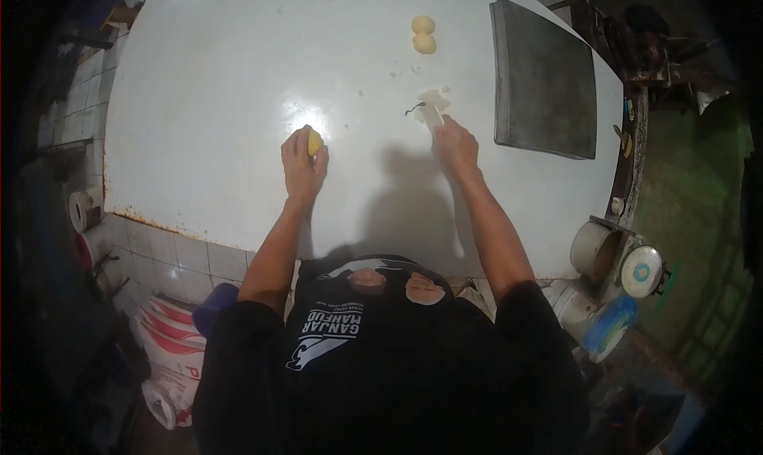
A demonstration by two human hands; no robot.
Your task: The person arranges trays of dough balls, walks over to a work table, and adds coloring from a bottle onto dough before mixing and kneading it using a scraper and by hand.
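Note:
My left hand [302, 165] is closed around a small yellow dough ball [315, 143], just above or on the white tabletop [222, 121]. To the right, my right hand [458, 147] grips a pale, flat scraper-like tool [432, 116]. The far end of that tool meets a cream-coloured smear [435, 99] on the table. A short dark curled strip [414, 108] lies beside the smear. Farther up, two pale dough balls [424, 34] sit touching each other. Small crumbs are scattered between them and the smear.
A dark flat tray [544, 81] lies on the table's right side. A metal pot [594, 248], a round dial scale [641, 271] and a blue-edged container [610, 328] stand off the right front edge. Red-and-white sacks [171, 336] and a blue tub [214, 308] are at the lower left.

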